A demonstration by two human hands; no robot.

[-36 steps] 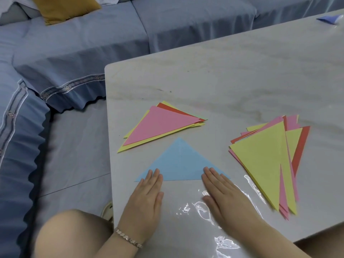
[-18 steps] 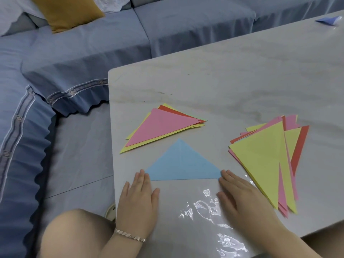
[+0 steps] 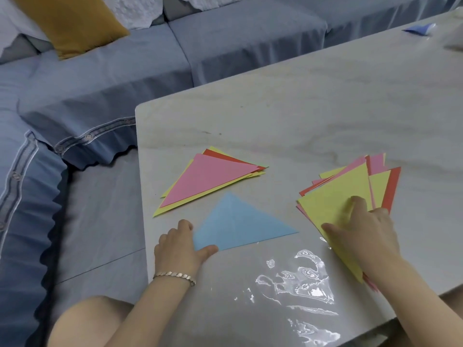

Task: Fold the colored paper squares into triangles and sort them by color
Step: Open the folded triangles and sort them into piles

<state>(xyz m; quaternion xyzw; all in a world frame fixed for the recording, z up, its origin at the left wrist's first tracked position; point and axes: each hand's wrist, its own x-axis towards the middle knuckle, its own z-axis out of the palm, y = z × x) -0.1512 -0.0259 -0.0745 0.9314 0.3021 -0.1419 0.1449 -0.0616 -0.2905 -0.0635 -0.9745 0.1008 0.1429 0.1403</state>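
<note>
The blue paper triangle (image 3: 238,224) lies on the marble table (image 3: 300,116), its left corner pinched by the left hand (image 3: 179,246). Just beyond it sits a pink-topped stack (image 3: 208,181). The right hand (image 3: 363,229) rests with curled fingers on the yellow-topped pile (image 3: 333,196); I cannot tell whether it grips a sheet

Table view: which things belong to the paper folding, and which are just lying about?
In the job: blue triangle, held by the left hand; pink-topped pile; yellow-topped pile under the right hand.
Lying about: mustard cushion; sofa; bracelet.
</note>
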